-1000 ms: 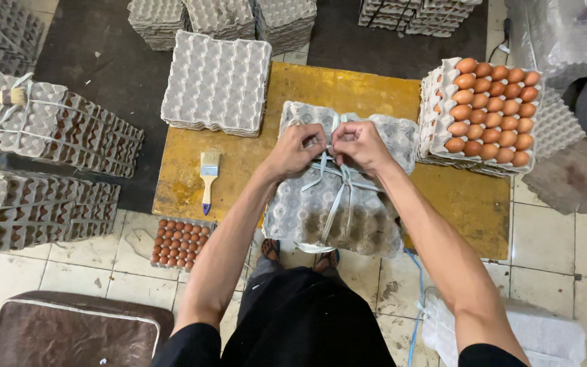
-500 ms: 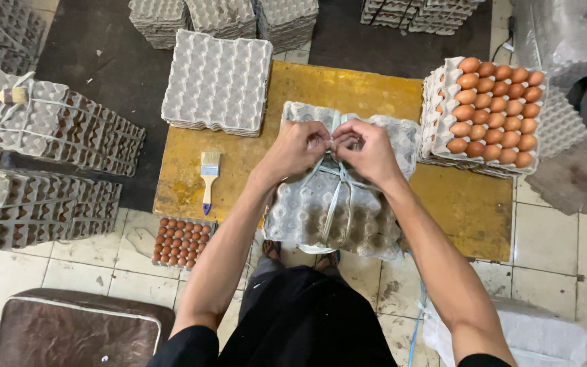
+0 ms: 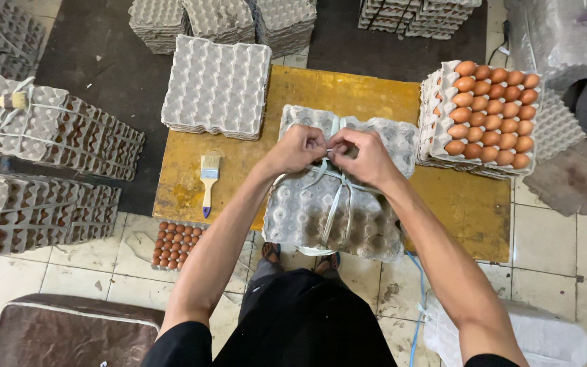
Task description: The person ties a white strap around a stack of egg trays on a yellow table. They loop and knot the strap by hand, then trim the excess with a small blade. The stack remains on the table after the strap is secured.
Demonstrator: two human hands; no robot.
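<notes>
A stack of grey egg trays (image 3: 334, 211) stands on a low yellow table (image 3: 253, 170), wrapped with pale plastic string (image 3: 334, 204) that crosses over its top. My left hand (image 3: 298, 148) and my right hand (image 3: 361, 155) meet over the middle of the stack. Both pinch the string where the strands cross, fingertips almost touching.
Brown eggs fill the top tray of a stack (image 3: 487, 115) at the table's right. An empty tray pile (image 3: 217, 85) sits at its left corner, a paintbrush (image 3: 208, 178) beside it. Tied tray bundles (image 3: 56, 132) lie at left, a small egg tray (image 3: 174, 243) on the floor.
Both hands stay at the crossing of the string, fingers working closer together. The stack has not shifted.
</notes>
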